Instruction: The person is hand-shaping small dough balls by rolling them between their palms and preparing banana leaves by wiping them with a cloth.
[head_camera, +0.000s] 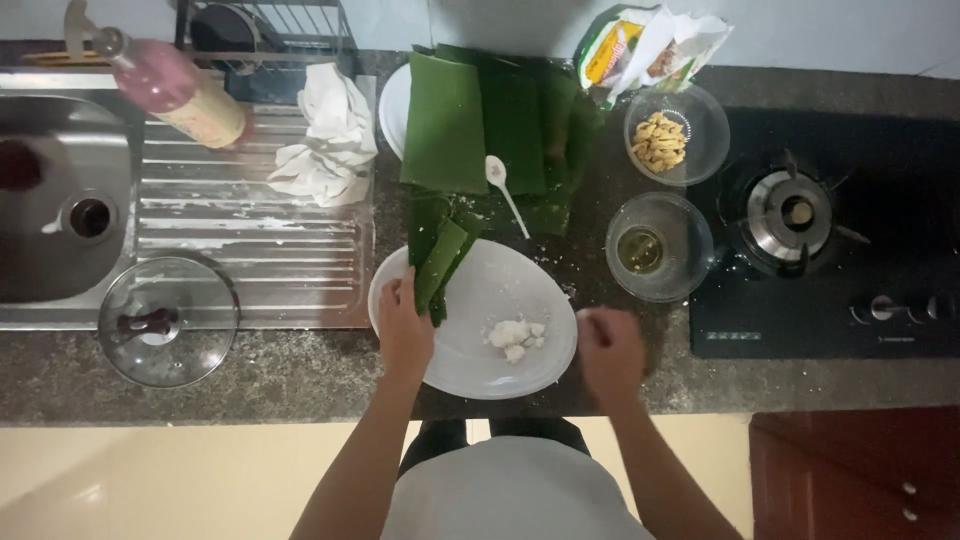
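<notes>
the left hand (404, 330) pinches a narrow folded green leaf strip (440, 265) at the left rim of the round white plate (470, 360). the right hand (610, 352), its grip closed in a fist, rests at the plate's right rim, beside white crumbly lumps (515, 335). the dark speckled surface (300, 375) lies open toward its front edge.

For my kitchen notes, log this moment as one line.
left hand: holds folded banana leaf strip over white plate | right hand: closed beside plate

Left hand (404, 330) grips leaf strip (440, 264) over white plate (470, 365).
</notes>
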